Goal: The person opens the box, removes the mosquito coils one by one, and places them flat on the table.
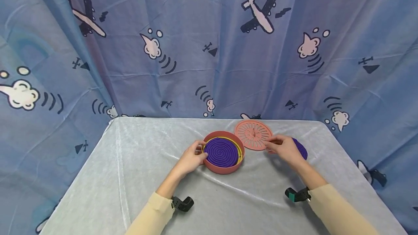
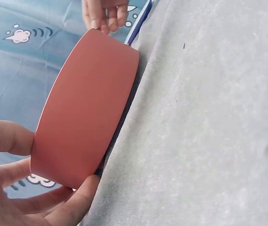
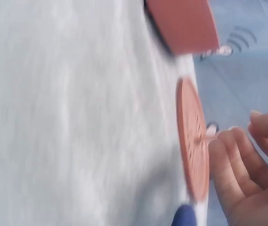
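Note:
A round reddish box [image 1: 223,170] stands on the table, holding a purple spiral disc [image 1: 221,152] with a yellow piece [image 1: 240,152] showing along its right edge. My left hand [image 1: 191,158] grips the box's left side, its fingers against the wall [image 2: 86,108]. Behind and right of the box lies a salmon slotted lid [image 1: 245,133] with a small raised handle in its middle. Over the lid's right edge hovers my right hand [image 1: 285,148], its thumb apart from the fingers and nothing visible between them. A second purple disc [image 1: 300,149] lies partly hidden behind that hand.
A grey cloth covers the table [image 1: 156,140]. Behind and around it hangs a blue curtain [image 1: 196,75] printed with planes and clouds. Each wrist wears a black camera band [image 1: 183,203]. A bit of reddish material shows beneath the right hand, too hidden to identify.

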